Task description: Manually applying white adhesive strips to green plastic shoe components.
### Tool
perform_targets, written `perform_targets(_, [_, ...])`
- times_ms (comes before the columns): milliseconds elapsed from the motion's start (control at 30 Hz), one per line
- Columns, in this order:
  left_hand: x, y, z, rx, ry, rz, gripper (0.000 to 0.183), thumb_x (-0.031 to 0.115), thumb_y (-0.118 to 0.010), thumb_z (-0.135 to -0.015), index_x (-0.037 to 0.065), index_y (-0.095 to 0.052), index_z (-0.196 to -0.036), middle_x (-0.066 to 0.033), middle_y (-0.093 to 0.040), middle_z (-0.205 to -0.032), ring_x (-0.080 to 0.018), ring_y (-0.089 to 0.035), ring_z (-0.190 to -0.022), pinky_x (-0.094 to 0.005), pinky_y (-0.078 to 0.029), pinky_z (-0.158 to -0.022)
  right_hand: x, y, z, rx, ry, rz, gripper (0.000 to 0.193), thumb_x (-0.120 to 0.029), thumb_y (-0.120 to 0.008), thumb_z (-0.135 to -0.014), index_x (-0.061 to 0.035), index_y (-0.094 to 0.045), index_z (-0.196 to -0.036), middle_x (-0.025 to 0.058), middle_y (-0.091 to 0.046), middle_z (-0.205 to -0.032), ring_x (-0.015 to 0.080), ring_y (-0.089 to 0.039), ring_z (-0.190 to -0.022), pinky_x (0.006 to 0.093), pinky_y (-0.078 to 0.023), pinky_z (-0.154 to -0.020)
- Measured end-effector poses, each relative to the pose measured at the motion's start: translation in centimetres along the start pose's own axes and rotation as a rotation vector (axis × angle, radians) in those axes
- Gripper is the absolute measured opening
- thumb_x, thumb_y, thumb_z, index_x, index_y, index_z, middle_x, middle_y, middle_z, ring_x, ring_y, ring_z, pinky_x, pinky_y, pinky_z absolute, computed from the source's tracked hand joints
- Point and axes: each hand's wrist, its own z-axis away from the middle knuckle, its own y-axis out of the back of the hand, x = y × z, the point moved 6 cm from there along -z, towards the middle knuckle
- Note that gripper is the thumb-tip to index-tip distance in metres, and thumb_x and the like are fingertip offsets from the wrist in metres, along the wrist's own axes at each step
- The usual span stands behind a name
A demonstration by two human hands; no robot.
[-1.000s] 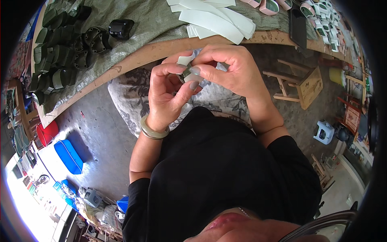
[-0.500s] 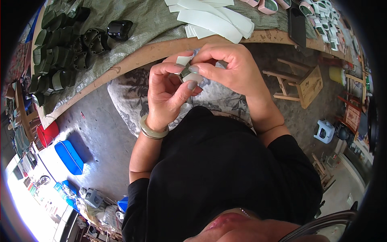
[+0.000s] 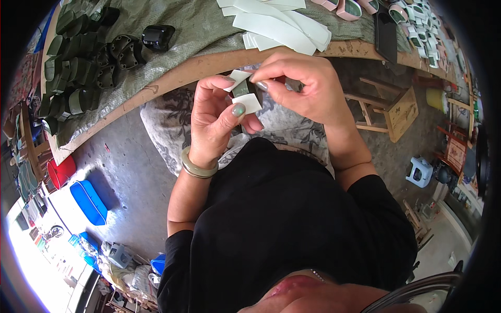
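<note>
My left hand point(image 3: 211, 115) is closed around a small dark green moulded part point(image 3: 241, 89), held up in front of the table edge. A white flap point(image 3: 249, 103) lies across its near end under my left thumb, and a second white flap point(image 3: 238, 79) sticks up at the far end beside the left index finger. My right hand point(image 3: 308, 88) is in a pinch, its fingertips at the right corner of the far flap. What lies between those fingertips is too small to make out.
On the table's green woven sheet point(image 3: 193, 31) are several dark green parts point(image 3: 78, 73), a glossy black part point(image 3: 158, 37) and white strips point(image 3: 282, 26). Pink and white parts point(image 3: 348, 9) sit at the far right. A wooden stool point(image 3: 399, 112) stands right, a blue bin point(image 3: 88, 202) left.
My right hand has shifted a little to the right, its fingertips off the middle of the green part. More of the green part and the near white flap now shows.
</note>
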Motion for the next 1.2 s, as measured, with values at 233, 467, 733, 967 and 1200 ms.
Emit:
perform_targets(233, [-0.1,-0.2,0.1,-0.043,0.083,0.09,0.04,0.014,-0.062,-0.091,0.007,-0.039,-0.123,-0.0182,-0.059,-0.104,-0.0209,-0.066,-0.062,-0.0263,-0.055,-0.049,-1.8,0.1,-0.5,-0.078,0.405,0.25,0.014,-0.008,-0.074,-0.071,-0.0092,-0.068,-0.084,-0.0017,-0.056,-0.08,0.0158,-0.056,-0.071,0.0297,-0.045,-0.065])
perform_targets(467, [-0.4,-0.5,0.1,-0.123,0.291,0.055,0.039,0.015,-0.063,-0.091,0.005,-0.042,-0.122,-0.0182,-0.059,-0.101,-0.0184,-0.064,-0.056,-0.0239,-0.053,-0.045,-1.9,-0.1,-1.8,-0.361,0.564,0.2,0.019,-0.007,-0.075,-0.066,-0.0086,-0.063,-0.08,-0.0011,-0.054,-0.081,0.0161,-0.053,-0.071,0.0304,-0.039,-0.069])
perform_targets(733, [-0.8,-0.9,0.1,-0.155,0.236,0.203,0.043,0.016,-0.063,-0.091,0.005,-0.038,-0.124,-0.0258,-0.057,-0.113,-0.0184,-0.064,-0.056,-0.0228,-0.054,-0.047,-0.8,1.2,-1.6,-0.327,0.408,-0.159,0.011,-0.008,-0.073,-0.075,-0.0054,-0.063,-0.08,0.0026,-0.055,-0.08,0.0184,-0.053,-0.072,0.0293,-0.04,-0.066])
perform_targets(967, [-0.3,-0.9,-0.6,-0.098,0.143,0.147,0.055,0.017,-0.066,-0.089,0.014,-0.034,-0.133,-0.0304,-0.049,-0.13,-0.0203,-0.067,-0.066,-0.0273,-0.058,-0.058,1.1,3.3,1.0,-0.06,0.146,-0.22,0.008,-0.001,-0.069,-0.081,0.0021,-0.066,-0.088,0.0077,-0.064,-0.08,0.0142,-0.06,-0.068,0.0258,-0.048,-0.061])
perform_targets(1200, [-0.4,-0.3,-0.7,-0.078,0.128,0.084,0.057,0.016,-0.071,-0.084,0.008,-0.038,-0.129,-0.0236,-0.05,-0.129,-0.0212,-0.068,-0.073,-0.0302,-0.059,-0.063,-0.2,1.3,1.3,0.044,0.106,-0.091,0.022,0.008,-0.064,-0.08,-0.0013,-0.07,-0.099,0.0055,-0.061,-0.094,0.0146,-0.059,-0.083,0.0271,-0.048,-0.066])
